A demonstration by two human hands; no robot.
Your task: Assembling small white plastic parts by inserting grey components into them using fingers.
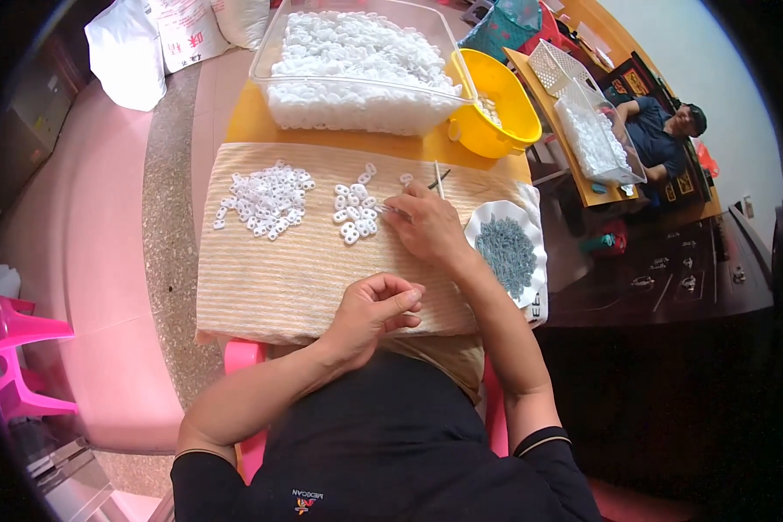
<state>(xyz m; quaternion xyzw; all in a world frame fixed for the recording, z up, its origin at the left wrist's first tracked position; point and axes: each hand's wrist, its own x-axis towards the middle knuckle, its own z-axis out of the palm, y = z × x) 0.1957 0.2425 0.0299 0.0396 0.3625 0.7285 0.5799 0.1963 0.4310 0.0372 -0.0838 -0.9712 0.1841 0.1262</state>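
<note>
Over one cloth (pixel 261 287), two hands (pixel 372 313) (pixel 428 226)

A small makeshift workshop, by the look of it — whether inside a home, I cannot tell. White two-holed pieces (pixel 270 196) lie in groups on a cloth-covered table (pixel 252 287) before a big clear bin (pixel 383 129) and a yellow tub (pixel 487 143). A co-worker (pixel 648 130) appears at a second table (pixel 598 198) with another loaded bin (pixel 635 172) — white sacks (pixel 130 56) and a pink plastic stool (pixel 43 329) stand across the room.
</note>
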